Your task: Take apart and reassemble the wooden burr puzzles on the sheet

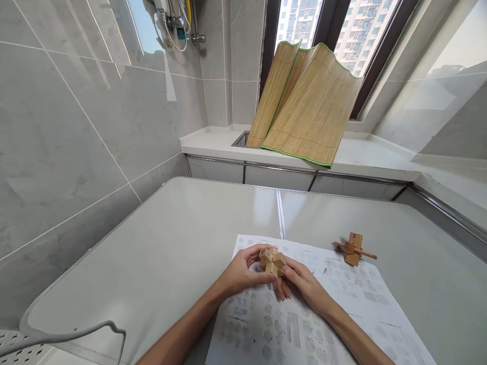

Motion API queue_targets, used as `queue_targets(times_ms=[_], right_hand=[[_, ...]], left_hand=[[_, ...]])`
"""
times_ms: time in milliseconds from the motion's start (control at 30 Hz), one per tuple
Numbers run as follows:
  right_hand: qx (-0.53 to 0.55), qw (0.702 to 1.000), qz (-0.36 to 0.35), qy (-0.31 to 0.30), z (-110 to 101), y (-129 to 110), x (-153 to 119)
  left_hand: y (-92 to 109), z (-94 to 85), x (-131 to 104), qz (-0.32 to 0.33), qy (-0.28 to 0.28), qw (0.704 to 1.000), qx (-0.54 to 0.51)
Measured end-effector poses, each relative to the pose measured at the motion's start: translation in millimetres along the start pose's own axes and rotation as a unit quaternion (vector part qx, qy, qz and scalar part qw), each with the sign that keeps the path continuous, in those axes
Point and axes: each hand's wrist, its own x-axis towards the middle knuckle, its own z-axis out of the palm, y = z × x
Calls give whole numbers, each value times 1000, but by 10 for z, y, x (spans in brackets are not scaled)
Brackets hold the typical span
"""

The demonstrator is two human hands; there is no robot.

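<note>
A light wooden interlocking puzzle [272, 261], star-shaped with several blocky arms, is held between both hands just over a printed sheet. My left hand [245, 266] wraps its left side, with the thumb along the near edge and fingers behind. From the right, my right hand [300, 284] grips the puzzle by its lower right part, some fingertips curled underneath. The printed instruction sheet [304, 324], covered in small diagrams, lies on the table below both hands. Parts of the puzzle are hidden by the fingers.
A second, darker wooden puzzle [353, 249] marked "2" rests at the sheet's upper right edge. The pale table [152, 253] has a seam across it. Behind it, a folded bamboo mat [308, 111] leans on the counter [213, 144] by the window. A grey chair-like frame [76, 329] stands at lower left.
</note>
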Motion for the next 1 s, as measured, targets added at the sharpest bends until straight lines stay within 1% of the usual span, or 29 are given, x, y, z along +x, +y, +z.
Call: queue_targets(times_ms=[100, 200, 333, 500, 567, 667, 767, 1000], right_hand=[[14, 999, -1, -33, -35, -73, 14], [8, 999, 6, -39, -28, -106, 13], [-24, 999, 27, -7, 22, -45, 2], [-117, 989, 14, 89, 35, 90, 1], [-140, 984, 12, 111, 23, 125, 3], [-135, 984, 14, 118, 11, 152, 5], [-121, 986, 11, 117, 21, 147, 7], [-116, 988, 8, 104, 53, 101, 12]], left_hand=[[61, -2, 3, -8, -16, 1000, 6], [102, 10, 9, 3, -24, 1000, 9], [101, 27, 7, 17, 3, 999, 45], [92, 37, -14, 17, 51, 994, 100], [103, 47, -15, 23, 66, 992, 105], [123, 68, -13, 26, 75, 991, 108], [122, 81, -13, 26, 72, 990, 115], [76, 67, -8, 30, 87, 980, 179]])
